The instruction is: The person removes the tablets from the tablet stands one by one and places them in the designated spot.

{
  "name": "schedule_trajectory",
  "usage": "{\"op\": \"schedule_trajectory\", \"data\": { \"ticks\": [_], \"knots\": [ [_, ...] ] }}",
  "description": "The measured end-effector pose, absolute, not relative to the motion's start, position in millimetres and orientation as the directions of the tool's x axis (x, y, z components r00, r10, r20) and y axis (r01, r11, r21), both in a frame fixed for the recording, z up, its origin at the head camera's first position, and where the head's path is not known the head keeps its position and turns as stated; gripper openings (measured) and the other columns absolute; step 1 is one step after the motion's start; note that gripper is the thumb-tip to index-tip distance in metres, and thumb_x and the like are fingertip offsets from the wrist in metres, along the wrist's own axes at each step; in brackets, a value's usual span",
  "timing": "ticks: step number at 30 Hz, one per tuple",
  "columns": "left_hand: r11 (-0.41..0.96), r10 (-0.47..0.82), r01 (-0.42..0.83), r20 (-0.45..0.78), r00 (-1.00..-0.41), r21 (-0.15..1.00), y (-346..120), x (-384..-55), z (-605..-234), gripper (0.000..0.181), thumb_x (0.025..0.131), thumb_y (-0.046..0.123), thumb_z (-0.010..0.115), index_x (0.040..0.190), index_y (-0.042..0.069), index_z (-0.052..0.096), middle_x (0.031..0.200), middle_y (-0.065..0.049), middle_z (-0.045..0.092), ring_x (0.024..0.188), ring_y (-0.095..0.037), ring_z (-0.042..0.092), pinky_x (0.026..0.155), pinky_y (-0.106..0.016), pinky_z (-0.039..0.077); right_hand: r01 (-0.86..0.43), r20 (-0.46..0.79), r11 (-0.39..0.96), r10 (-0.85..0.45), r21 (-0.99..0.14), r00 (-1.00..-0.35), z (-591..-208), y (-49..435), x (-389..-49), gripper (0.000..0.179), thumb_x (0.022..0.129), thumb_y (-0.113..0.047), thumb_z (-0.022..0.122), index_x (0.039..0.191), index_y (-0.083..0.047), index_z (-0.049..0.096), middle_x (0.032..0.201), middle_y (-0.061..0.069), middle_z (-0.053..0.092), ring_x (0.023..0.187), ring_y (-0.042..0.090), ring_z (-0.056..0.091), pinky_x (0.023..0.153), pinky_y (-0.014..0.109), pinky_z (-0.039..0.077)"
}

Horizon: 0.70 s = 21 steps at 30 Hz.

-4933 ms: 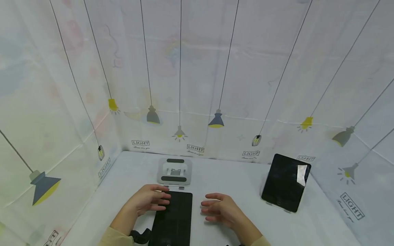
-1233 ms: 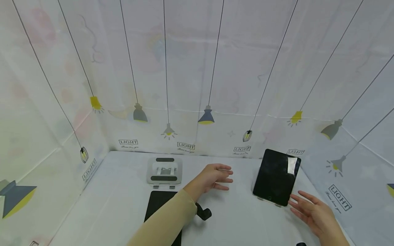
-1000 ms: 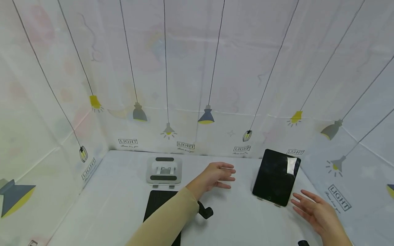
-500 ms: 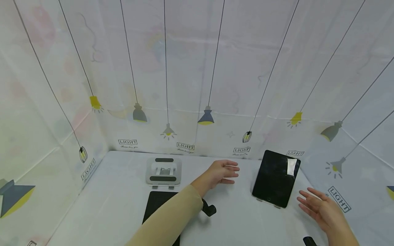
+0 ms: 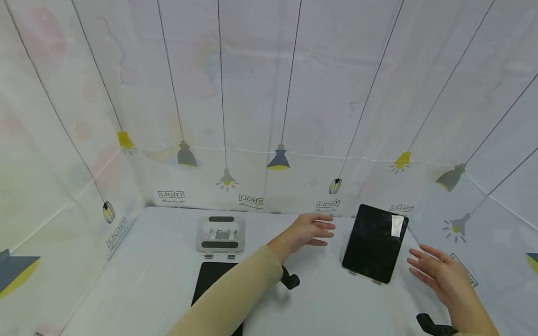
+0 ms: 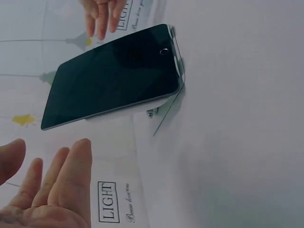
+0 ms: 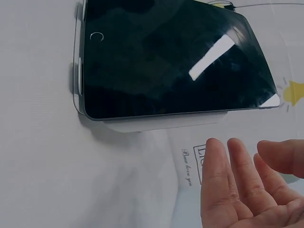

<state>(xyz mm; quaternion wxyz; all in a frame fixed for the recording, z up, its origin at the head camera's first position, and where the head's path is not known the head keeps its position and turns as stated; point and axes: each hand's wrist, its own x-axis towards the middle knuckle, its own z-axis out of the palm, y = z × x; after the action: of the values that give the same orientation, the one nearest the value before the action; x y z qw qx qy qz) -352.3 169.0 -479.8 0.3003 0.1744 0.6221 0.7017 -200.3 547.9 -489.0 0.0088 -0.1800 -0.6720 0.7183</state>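
A black tablet (image 5: 375, 242) leans tilted on a pale stand at the right of the table. In the right wrist view, the edge of that stand (image 7: 161, 124) shows beneath the tablet. My left hand (image 5: 306, 233) hovers to the tablet's left, its fingers extended and apart from it. On the other side, my right hand (image 5: 443, 275) is held with loosely spread fingers, a small gap from the tablet's edge. Both wrist views show bare space between fingertips and tablet. Neither hand holds anything.
A light grey folding stand (image 5: 221, 235) with dark pads lies towards the back left of the table. In front of it a second black tablet (image 5: 212, 277) lies flat, partly hidden under my left sleeve (image 5: 235, 294). A lamp-printed curtain (image 5: 252, 93) rises behind the table.
Both hands have moved right, from around the flat-lying tablet to either side of the tilted one. Over the last second, both drift slightly farther back; the right hand ends farther from the tablet.
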Motion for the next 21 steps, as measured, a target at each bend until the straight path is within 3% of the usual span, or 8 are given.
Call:
{"op": "schedule_trajectory", "data": {
  "ticks": [8, 13, 21],
  "knots": [
    [0.018, 0.605, -0.201, -0.170, -0.778, 0.980, 187, -357, -479, 0.035, 0.099, 0.004, 0.075, 0.130, 0.020, 0.074, 0.132, -0.008, 0.077, 0.117, -0.023, 0.077, 0.098, -0.048, 0.065, 0.193, -0.203, -0.064, 0.231, -0.979, -0.952, -487, 545, -209, 0.060, 0.111, -0.020, 0.063, 0.162, -0.019, 0.032, 0.109, -0.028, 0.074, 0.100, 0.004, 0.078, 0.085, 0.030, 0.068],
    [-0.002, 0.599, -0.194, -0.155, -0.786, 0.981, 196, -356, -472, 0.040, 0.099, -0.002, 0.071, 0.136, 0.015, 0.072, 0.141, -0.014, 0.073, 0.125, -0.026, 0.073, 0.102, -0.050, 0.063, 0.178, -0.193, -0.083, 0.246, -0.981, -0.950, -484, 544, -216, 0.050, 0.108, -0.017, 0.067, 0.151, -0.025, 0.043, 0.109, -0.026, 0.075, 0.100, 0.004, 0.078, 0.084, 0.032, 0.068],
    [-0.004, 0.578, -0.195, -0.157, -0.801, 0.981, 217, -353, -462, 0.046, 0.096, -0.004, 0.072, 0.137, 0.017, 0.071, 0.144, -0.011, 0.072, 0.128, -0.028, 0.071, 0.108, -0.051, 0.060, 0.138, -0.161, -0.097, 0.303, -0.986, -0.939, -483, 538, -222, 0.045, 0.106, -0.013, 0.070, 0.145, -0.024, 0.050, 0.107, -0.025, 0.076, 0.098, 0.003, 0.078, 0.080, 0.030, 0.068]
  ]
}}
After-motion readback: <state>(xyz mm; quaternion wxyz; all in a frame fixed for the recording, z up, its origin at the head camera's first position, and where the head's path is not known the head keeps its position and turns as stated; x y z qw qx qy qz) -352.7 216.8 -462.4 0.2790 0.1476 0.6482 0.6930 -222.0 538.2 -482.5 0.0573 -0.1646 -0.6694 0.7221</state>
